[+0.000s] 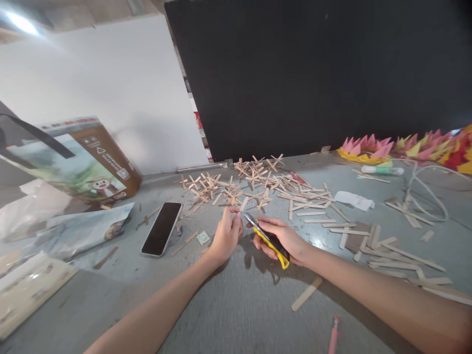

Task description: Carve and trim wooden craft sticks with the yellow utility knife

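Note:
My right hand (275, 238) is wrapped around a yellow and black utility knife (272, 242), whose metal tip points up and left. Close beside that tip, my left hand (226, 233) is closed in a pinch on a pale wooden craft stick (244, 203). One end of the stick shows above the fingertips; the rest is hidden by the fingers. The knife's tip is at the stick's lower part, though I cannot tell whether it touches. Beyond both hands lies a pile of crossed craft sticks (206, 188).
A phone (162, 229) and a printed bag (99, 162) are at left. Loose sticks (398, 255), a glue stick (382, 170), a white cable (413, 187) and paper petals (365, 149) lie at right. A pink pencil (334, 335) is near the front. A black board (317, 73) stands behind.

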A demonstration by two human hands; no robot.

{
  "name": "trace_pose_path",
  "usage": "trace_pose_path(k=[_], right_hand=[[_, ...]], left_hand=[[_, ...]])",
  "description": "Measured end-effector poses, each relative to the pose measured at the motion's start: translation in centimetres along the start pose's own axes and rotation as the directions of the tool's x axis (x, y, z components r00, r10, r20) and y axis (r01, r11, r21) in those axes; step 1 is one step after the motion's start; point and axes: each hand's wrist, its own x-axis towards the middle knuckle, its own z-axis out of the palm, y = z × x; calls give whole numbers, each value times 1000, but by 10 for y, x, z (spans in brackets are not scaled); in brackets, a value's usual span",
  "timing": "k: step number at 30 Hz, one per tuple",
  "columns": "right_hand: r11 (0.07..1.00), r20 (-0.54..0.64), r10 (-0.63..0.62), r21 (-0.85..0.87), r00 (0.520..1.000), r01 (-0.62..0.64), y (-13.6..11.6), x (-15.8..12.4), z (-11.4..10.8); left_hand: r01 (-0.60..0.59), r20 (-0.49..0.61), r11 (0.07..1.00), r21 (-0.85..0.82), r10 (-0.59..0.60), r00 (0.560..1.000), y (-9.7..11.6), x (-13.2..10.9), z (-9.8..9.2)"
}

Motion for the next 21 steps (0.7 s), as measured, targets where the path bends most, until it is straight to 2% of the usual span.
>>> trace_pose_path(k=[14, 21], right_hand=[[1000, -28, 4, 24, 1000, -3, -1, -1, 1], [997, -59, -22, 70, 998, 26, 1, 0, -3]], left_hand=[[10, 31, 1000, -17, -9, 999, 3, 0, 0], [5, 36, 1000, 25, -6, 999, 5, -1, 0]])
